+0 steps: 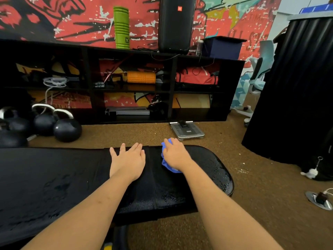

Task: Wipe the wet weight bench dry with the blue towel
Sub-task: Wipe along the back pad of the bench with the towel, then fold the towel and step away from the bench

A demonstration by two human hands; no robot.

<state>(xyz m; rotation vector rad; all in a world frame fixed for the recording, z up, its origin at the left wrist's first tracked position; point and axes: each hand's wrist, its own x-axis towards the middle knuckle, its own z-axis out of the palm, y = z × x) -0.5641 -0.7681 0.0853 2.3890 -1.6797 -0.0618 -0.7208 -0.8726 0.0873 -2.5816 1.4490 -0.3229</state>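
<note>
Towel meets wet bench

Right hand (pixel 175 154) presses the bunched blue towel (pixel 166 164) down, fingers laid over it, near the far edge of the weight bench (pixel 207 170), whose rounded end glistens with droplets. Left hand (pixel 128 159) lies open, palm down, just beside.

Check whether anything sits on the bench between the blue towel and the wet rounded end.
Nothing visible does. The right hand presses the blue towel on the bench, and the beaded pad from there to the rounded end is bare. The left hand rests flat on the towel's other side.
</note>
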